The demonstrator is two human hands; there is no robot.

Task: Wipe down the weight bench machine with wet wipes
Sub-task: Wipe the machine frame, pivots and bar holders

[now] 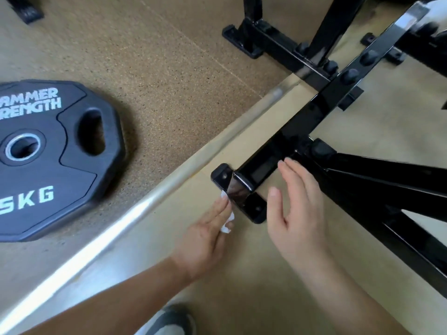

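Observation:
The weight bench machine's black steel frame [312, 112] crosses the floor from upper right to centre, ending in a glossy end cap on a black foot plate [254, 210]. My left hand [208, 235] presses a white wet wipe [227, 224] against that end cap with straight fingers; most of the wipe is hidden under the hand. My right hand [297, 209] lies flat, fingers straight, with its fingertips on the side of the frame beam just right of the end cap.
A black 5 kg weight plate [48, 160] lies on the speckled rubber floor at the left. A silver metal strip [145, 204] runs diagonally between the rubber floor and the smooth tan floor. More black frame legs [271, 42] stand at the top. A shoe [167, 320] shows at the bottom.

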